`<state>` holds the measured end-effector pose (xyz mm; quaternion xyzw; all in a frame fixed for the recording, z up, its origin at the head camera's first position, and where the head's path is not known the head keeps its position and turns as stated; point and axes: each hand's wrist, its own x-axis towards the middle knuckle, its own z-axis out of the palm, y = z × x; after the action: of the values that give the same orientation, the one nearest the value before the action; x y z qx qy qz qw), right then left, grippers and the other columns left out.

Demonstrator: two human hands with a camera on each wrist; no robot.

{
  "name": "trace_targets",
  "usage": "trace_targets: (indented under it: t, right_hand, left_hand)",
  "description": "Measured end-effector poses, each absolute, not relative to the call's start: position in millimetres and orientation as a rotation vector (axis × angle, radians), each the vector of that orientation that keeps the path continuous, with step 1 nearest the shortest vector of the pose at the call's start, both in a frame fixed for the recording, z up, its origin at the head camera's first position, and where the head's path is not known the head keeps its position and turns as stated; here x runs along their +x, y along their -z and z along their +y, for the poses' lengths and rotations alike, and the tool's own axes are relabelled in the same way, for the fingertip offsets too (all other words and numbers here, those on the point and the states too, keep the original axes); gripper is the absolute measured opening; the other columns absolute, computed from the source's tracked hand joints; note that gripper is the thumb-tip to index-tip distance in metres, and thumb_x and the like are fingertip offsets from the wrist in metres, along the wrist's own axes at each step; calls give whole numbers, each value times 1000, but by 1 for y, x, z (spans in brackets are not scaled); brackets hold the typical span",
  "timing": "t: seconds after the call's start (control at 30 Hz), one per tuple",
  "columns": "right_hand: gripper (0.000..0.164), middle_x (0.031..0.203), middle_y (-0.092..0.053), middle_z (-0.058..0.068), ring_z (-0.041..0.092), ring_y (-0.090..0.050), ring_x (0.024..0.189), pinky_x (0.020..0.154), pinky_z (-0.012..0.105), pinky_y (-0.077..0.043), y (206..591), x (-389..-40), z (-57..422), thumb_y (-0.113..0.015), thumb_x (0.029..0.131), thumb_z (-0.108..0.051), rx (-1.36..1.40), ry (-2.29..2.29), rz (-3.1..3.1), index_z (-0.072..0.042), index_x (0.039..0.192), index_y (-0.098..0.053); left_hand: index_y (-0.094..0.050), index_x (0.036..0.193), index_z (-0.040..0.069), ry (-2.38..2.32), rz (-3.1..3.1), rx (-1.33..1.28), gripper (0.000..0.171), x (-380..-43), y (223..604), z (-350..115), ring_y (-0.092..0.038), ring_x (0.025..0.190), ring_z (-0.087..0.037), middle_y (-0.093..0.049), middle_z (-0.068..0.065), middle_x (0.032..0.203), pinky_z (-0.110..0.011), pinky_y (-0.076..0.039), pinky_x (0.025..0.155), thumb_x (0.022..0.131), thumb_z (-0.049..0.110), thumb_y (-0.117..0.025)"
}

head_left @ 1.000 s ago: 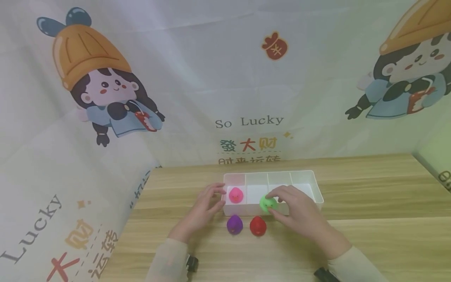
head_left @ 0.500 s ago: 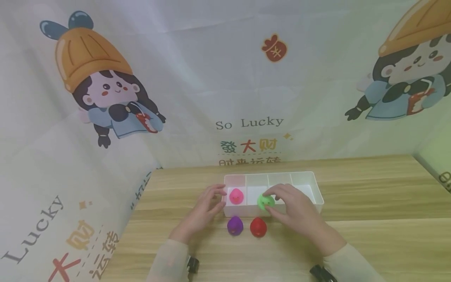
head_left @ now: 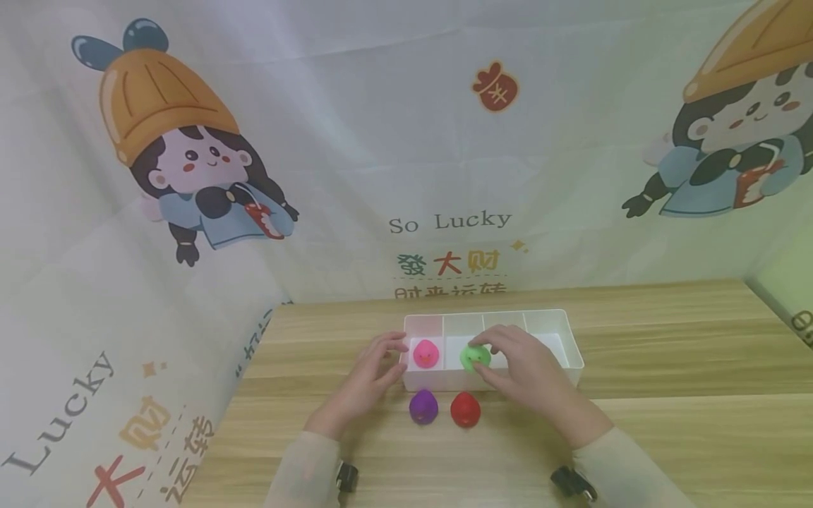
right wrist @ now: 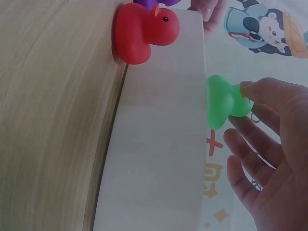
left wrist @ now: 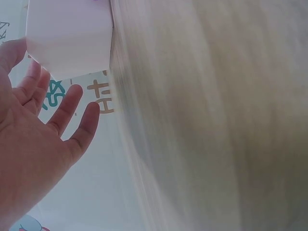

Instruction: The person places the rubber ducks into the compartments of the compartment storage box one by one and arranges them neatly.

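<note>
A white divided box lies lengthwise on the table. My left hand is at its left end, with the fingertips at the end wall and the fingers relaxed. My right hand pinches a green rubber duck by the head, between thumb and forefinger, over the second compartment from the left. In the right wrist view the green duck shows above the box rim. A pink rubber duck sits in the leftmost compartment. In front of the box stand a purple duck and a red duck.
The wood-grain table extends to both sides of the box. Behind it hangs a printed cloth, which also runs along the left side. A black strap piece is at the left wrist and another at the right.
My right hand has carried the green duck a little left and away from me, from the box's front rim to over the second compartment. The left hand stays at the box's end.
</note>
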<state>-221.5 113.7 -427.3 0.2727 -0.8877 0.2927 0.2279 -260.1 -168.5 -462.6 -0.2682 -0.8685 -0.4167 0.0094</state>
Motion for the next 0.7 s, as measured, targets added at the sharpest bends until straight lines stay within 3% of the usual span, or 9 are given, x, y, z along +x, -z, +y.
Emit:
trace_targets:
  t: [0.23,0.43,0.7]
  right_hand:
    - [29,99,-55,-15,9,-53,80,67,22,-45,430,-227,109,-70,74,-32,704,-798,-2491,-23,99,-60]
    - [28,99,-55,-13,9,-53,80,67,23,-46,430,-231,107,-69,74,-32,701,-788,-2495,-23,99,-60]
    - [27,99,-55,-13,7,-51,81,67,24,-46,429,-235,105,-67,76,-34,693,-775,-2537,-24,100,-59]
  left_hand:
    - [-48,110,3,1396,-2681,-843,23,-243,435,-162,-37,114,-33,-32,-10,135,-49,-34,92,89,11,-53]
    - [-47,111,5,1361,-2720,-837,24,-240,431,-161,-37,115,-31,-31,-6,136,-46,-34,93,90,17,-51]
    - [-48,110,6,1377,-2715,-833,22,-240,430,-161,-38,114,-32,-32,-4,135,-47,-34,92,89,12,-52]
